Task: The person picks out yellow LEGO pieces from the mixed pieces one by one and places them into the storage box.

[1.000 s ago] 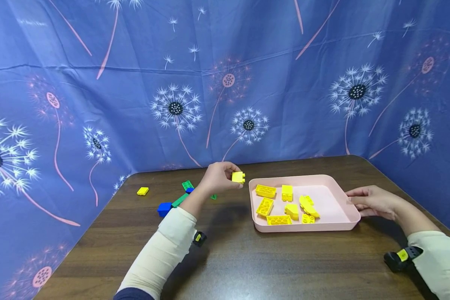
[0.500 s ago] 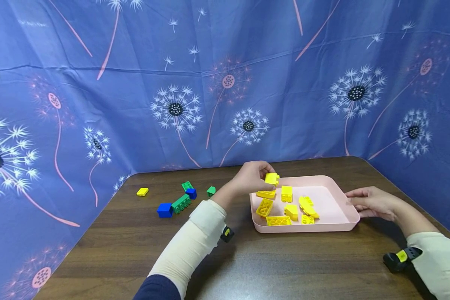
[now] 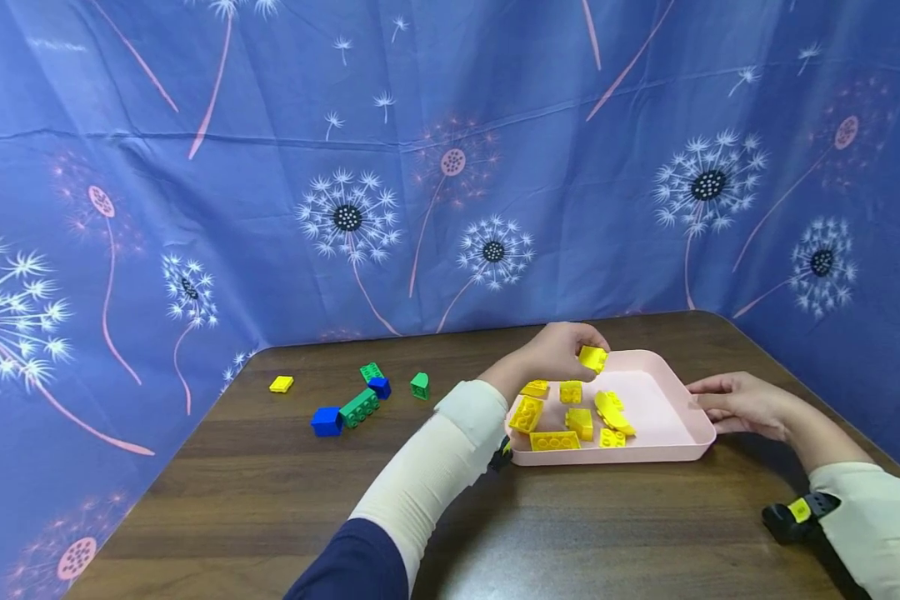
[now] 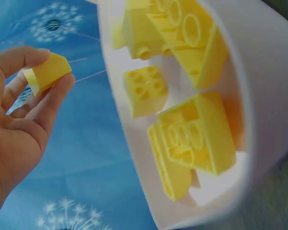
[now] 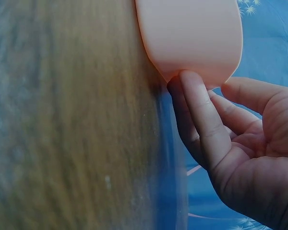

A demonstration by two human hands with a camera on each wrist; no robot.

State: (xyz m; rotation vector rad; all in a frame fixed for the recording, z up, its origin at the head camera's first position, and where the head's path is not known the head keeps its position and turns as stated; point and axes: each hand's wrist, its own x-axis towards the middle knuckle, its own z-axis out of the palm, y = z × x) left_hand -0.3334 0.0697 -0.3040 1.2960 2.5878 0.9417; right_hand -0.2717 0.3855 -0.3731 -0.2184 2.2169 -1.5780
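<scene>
My left hand (image 3: 558,354) pinches a yellow brick (image 3: 592,358) just above the back left part of the pink tray (image 3: 663,446). The left wrist view shows that yellow brick (image 4: 45,73) held between thumb and fingertips of the left hand (image 4: 19,124), beside the tray (image 4: 259,120). Several yellow bricks (image 3: 566,412) lie in the tray's left half. My right hand (image 3: 742,402) rests against the tray's right rim; in the right wrist view the fingers (image 5: 201,124) of the right hand (image 5: 249,153) touch the tray's (image 5: 192,33) outer wall.
Loose bricks lie on the dark wooden table (image 3: 270,500) at the left: a yellow plate (image 3: 281,384), a blue brick (image 3: 326,421), a green long brick (image 3: 359,407), a small green piece (image 3: 419,385). A blue flowered cloth (image 3: 420,167) walls the table on three sides.
My left hand has carried the yellow brick rightward, from left of the tray to above it. The right hand has stayed on the tray's right rim.
</scene>
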